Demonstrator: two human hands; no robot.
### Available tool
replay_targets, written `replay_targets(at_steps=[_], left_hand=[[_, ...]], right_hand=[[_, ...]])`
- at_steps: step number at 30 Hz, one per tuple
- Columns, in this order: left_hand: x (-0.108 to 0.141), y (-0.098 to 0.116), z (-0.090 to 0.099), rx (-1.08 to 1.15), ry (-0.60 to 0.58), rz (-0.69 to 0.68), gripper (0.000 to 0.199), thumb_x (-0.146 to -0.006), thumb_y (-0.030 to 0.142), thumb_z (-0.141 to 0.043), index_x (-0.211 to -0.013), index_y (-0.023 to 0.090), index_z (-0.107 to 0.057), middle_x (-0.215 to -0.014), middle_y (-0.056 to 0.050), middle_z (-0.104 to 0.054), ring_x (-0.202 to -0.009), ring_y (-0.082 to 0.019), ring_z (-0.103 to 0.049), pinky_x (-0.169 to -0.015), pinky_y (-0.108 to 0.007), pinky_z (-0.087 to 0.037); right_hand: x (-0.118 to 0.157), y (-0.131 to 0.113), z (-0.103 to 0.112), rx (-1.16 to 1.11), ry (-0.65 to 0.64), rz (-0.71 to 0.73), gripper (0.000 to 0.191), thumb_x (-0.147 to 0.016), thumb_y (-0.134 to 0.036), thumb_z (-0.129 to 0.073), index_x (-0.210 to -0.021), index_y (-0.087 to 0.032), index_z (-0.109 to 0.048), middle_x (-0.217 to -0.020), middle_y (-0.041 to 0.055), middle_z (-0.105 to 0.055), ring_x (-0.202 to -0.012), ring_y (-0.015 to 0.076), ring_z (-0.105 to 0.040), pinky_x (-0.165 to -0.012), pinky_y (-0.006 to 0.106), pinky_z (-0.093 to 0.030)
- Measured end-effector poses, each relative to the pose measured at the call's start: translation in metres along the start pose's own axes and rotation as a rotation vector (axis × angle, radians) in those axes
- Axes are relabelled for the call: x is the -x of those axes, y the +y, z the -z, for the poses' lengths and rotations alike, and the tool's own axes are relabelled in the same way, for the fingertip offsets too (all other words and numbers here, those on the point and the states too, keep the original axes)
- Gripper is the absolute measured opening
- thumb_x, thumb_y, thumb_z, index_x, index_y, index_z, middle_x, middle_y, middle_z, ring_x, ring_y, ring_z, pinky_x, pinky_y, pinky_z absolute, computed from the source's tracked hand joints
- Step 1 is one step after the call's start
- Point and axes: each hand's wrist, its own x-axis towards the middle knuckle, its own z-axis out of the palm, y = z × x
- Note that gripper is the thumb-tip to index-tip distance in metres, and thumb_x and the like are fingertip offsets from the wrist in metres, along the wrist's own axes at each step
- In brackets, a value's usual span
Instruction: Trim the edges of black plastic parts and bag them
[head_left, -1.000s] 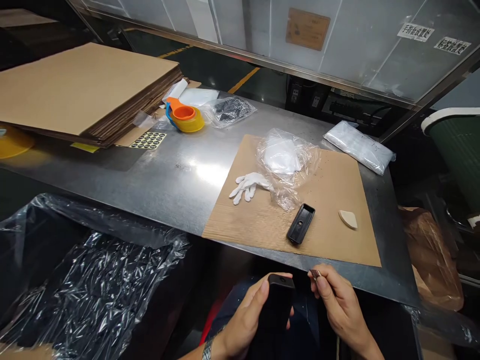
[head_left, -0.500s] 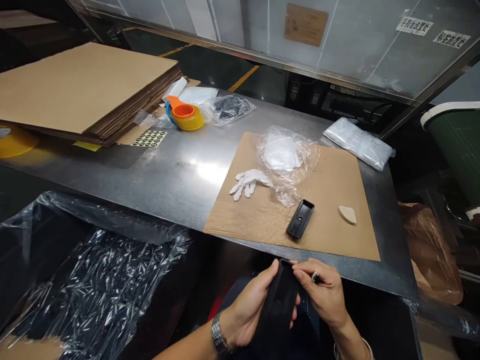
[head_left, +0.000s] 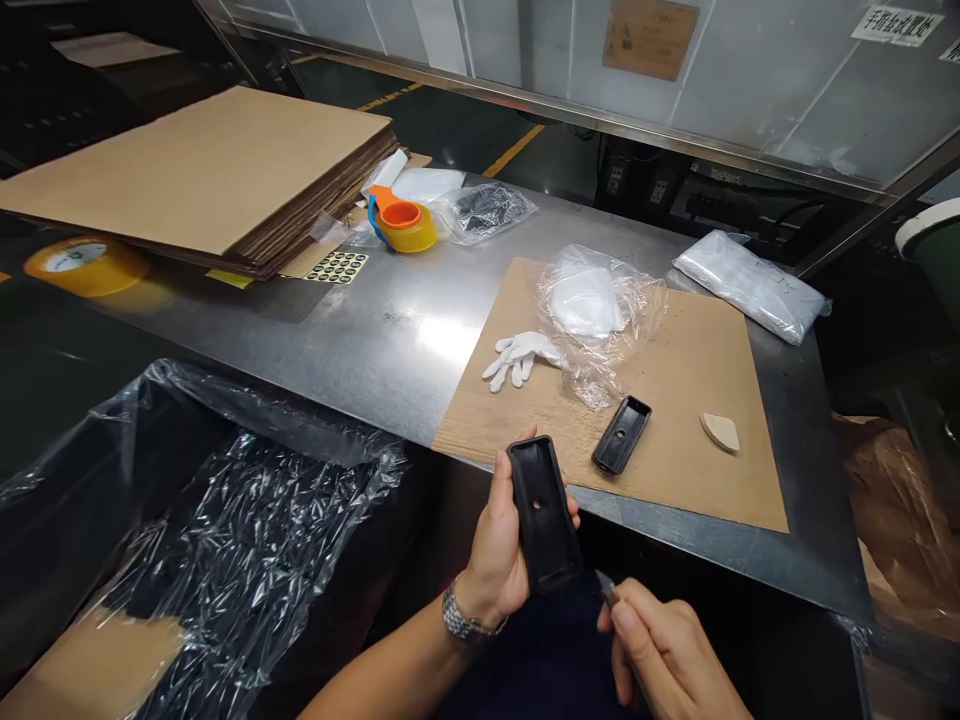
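Observation:
My left hand [head_left: 504, 540] is closed around a black rectangular tray-like part [head_left: 546, 535], its hollow side facing up and a small hole in its middle. My right hand [head_left: 660, 640], lower and to the right, grips a small knife [head_left: 605, 586]; its pointed blade shows past the fingertips, apart from the part, and the handle is hidden in the fist. A second black part [head_left: 622, 435] of similar shape lies on a cardboard sheet [head_left: 690, 350] ahead. A white glove [head_left: 521, 358] rests near it.
The metal table [head_left: 360, 350] also bears a cardboard stack [head_left: 225, 165], a tape dispenser [head_left: 405, 225], a crumpled clear bag [head_left: 600, 310], a wrapped packet [head_left: 750, 285] and a beige wedge-shaped piece [head_left: 720, 432]. A bin lined with clear plastic [head_left: 247, 560] stands at lower left.
The black part has risen and tilted so its hollow side shows. My right hand has left the part's top end and moved down with the knife. The view has shifted slightly left.

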Motion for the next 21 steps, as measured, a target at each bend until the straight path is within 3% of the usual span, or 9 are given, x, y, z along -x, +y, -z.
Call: replay_targets(at_steps=[2,6,21], left_hand=[[0.0,0.0,0.0,-0.029,-0.004,-0.079,0.046,-0.09,0.053,-0.035,-0.133,0.036,-0.034,-0.076,-0.002,-0.056,-0.06,-0.015,-0.058,-0.058,-0.027,-0.051],[0.002,-0.001,0.0,-0.062,0.011,-0.169,0.048,-0.089,0.054,-0.037,-0.133,0.036,-0.033,-0.077,-0.002,-0.056,-0.061,-0.015,-0.057,-0.058,-0.027,-0.05],[0.004,-0.001,0.0,-0.131,0.055,-0.267,0.056,-0.085,0.059,-0.041,-0.135,0.034,-0.032,-0.075,-0.002,-0.056,-0.061,-0.016,-0.056,-0.053,-0.025,-0.048]], right_hand=[[-0.002,-0.007,-0.003,0.003,-0.079,-0.054,0.046,-0.093,-0.051,-0.024,-0.074,-0.02,-0.052,-0.043,-0.0044,-0.047,-0.043,0.0095,-0.046,-0.059,0.023,-0.04],[-0.012,-0.015,-0.006,-0.137,-0.251,-0.143,0.052,-0.089,-0.06,-0.024,-0.07,-0.018,-0.048,-0.038,-0.0065,-0.038,-0.035,0.0075,-0.038,-0.043,0.019,-0.032],[-0.021,-0.012,-0.015,-0.157,-0.257,-0.15,0.047,-0.091,-0.055,-0.025,-0.071,-0.018,-0.046,-0.037,-0.0077,-0.038,-0.032,0.0051,-0.035,-0.039,0.015,-0.03]])
